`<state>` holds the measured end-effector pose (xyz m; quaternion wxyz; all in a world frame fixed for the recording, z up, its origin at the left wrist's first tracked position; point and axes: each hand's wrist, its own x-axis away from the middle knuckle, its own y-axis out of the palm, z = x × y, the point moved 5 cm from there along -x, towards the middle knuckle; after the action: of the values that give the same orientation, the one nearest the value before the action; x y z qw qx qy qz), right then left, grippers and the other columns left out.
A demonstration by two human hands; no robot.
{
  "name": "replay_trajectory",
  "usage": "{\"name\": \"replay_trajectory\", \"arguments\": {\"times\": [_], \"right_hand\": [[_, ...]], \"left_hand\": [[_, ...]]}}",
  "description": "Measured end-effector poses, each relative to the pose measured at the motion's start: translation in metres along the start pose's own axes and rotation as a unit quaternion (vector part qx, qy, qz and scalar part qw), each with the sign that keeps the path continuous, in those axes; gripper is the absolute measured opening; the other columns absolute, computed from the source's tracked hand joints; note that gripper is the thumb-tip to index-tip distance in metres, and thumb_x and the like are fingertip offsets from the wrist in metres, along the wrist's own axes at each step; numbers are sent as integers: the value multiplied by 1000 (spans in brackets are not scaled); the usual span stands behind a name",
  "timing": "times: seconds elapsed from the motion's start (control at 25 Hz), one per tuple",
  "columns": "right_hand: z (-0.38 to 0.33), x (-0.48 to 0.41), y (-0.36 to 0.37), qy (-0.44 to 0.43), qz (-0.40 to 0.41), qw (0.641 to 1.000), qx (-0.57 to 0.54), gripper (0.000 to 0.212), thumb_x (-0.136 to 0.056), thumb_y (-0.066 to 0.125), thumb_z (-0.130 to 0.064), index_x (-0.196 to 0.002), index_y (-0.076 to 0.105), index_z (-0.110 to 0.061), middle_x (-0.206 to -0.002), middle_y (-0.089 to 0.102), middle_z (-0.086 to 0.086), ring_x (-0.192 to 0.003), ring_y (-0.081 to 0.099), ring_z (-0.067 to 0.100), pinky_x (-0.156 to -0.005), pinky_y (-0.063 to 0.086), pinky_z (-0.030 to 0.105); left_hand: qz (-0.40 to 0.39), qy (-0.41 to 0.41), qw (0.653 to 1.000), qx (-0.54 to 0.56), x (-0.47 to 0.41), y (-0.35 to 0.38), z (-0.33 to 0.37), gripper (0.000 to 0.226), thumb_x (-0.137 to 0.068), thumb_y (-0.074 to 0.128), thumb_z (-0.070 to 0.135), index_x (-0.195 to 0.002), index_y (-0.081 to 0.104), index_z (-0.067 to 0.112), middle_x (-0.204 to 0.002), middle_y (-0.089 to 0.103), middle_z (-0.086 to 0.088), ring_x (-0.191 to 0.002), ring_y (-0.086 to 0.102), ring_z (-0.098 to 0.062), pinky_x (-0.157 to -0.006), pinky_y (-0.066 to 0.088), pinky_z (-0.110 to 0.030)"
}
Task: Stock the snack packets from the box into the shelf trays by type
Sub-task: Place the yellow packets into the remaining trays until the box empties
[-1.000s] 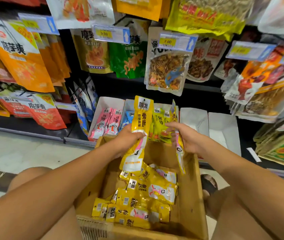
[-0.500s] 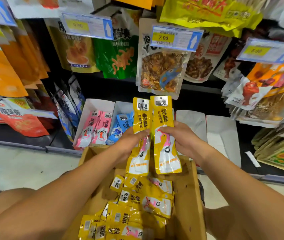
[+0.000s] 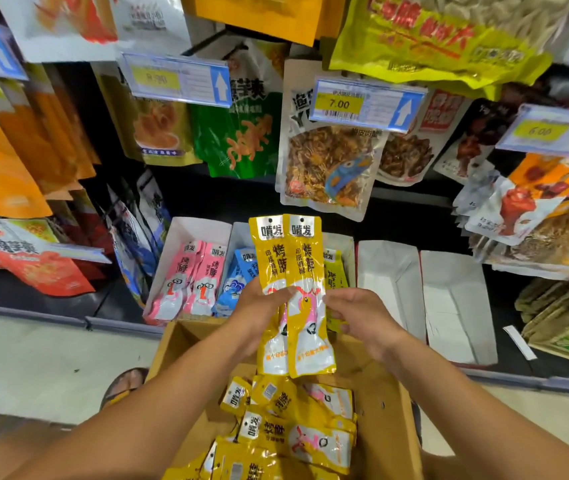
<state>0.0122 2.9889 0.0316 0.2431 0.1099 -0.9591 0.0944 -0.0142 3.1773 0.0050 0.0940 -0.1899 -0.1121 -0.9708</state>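
Upright, two yellow packets [image 3: 305, 265] pinched in left grip [image 3: 259, 317], above box [image 3: 390, 410].

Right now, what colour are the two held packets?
The held packets are yellow with white lower part; head view.

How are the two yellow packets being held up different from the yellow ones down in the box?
The two held packets stand upright, side by side, gripped by the left hand; the packets in the box lie in a jumbled, overlapping pile. The held packets are up in front of the shelf trays; the others sit low inside the cardboard box. Both kinds share the same yellow wrapper and white top label.
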Motion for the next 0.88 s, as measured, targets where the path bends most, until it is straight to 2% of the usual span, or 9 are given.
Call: {"name": "replay_trajectory", "arguments": {"times": [0.16, 0.24, 0.36, 0.48, 0.56, 0.64, 0.72, 0.8, 0.88], "right_hand": [[-1, 4, -3, 1, 14, 998, 68, 10, -92, 71, -28, -102, 72, -24, -77, 63, -8, -68, 51, 9, -56, 40, 22], [3, 3, -2, 19, 23, 998, 63, 9, -90, 73, -24, -98, 70, -22, -76, 64, -4, -65, 52, 11, -54, 41, 24], [5, 2, 1, 43, 14, 999, 13, 13, -91, 73, -14, -103, 67, -13, -76, 66, 5, -57, 59, 11, -50, 47, 23], [2, 5, -3, 49, 15, 999, -15, 18, -91, 72, -12, -108, 65, -8, -82, 70, 9, -60, 66, 12, -55, 56, 23], [-1, 7, -13, 43, 23, 998, -27, 20, -91, 72, -11, -109, 64, -6, -88, 72, 12, -66, 69, 15, -60, 60, 25], [-3, 6, -28, 40, 29, 998, -27, 21, -90, 72, -9, -109, 64, -4, -92, 72, 15, -69, 71, 18, -65, 62, 28], [-3, 3, -53, 46, 45, 998, -21, 19, -90, 71, -5, -107, 64, -2, -92, 71, 18, -71, 72, 21, -66, 62, 29], [0, -7, -86, 57, 70, 996, 5, 14, -89, 69, 0, -103, 66, -1, -88, 70, 17, -73, 70, 23, -66, 62, 29], [5, -23, -123, 68, 89, 992, 54, 13, -86, 68, 4, -97, 68, -3, -88, 70, 14, -74, 70, 22, -69, 62, 30]], "left_hand": [[-2, -10, 1000, -22, -3, -2, 3, 23, -93, 74, 14, -114, 70, 23, -111, 78, -3, -99, 76, -24, -92, 59, -49], [-10, -24, 999, -31, 1, 1, 8, 18, -96, 70, 14, -111, 69, 23, -109, 78, -3, -91, 76, -17, -80, 61, -37], [-25, -49, 998, -35, 9, 4, 17, 18, -101, 61, 14, -116, 69, 19, -112, 77, -6, -100, 75, -26, -85, 60, -41], [-24, -23, 997, -72, 15, 2, 31, 22, -103, 53, 8, -108, 68, 23, -105, 76, 2, -99, 73, -18, -73, 57, -28], [-31, -18, 995, -95, 16, 3, 32, 24, -105, 51, 6, -106, 67, 24, -107, 75, -1, -97, 72, -19, -74, 55, -29], [-30, -25, 992, -116, 17, 5, 30, 20, -106, 51, 10, -107, 67, 21, -103, 74, -5, -70, 68, -11, -57, 49, -24], [-30, -27, 988, -147, 16, 14, 27, 18, -107, 51, 14, -112, 68, 17, -83, 67, -2, -44, 49, -3, -40, 34, -18], [-33, -31, 986, -161, 8, 27, 22, 20, -107, 49, 16, -115, 68, 17, -77, 63, 2, -51, 51, -7, -44, 33, -18], [-50, -40, 989, -133, -6, 46, 11, 21, -107, 49, 15, -114, 69, 16, -97, 74, -4, -87, 70, -27, -68, 46, -27]]}}
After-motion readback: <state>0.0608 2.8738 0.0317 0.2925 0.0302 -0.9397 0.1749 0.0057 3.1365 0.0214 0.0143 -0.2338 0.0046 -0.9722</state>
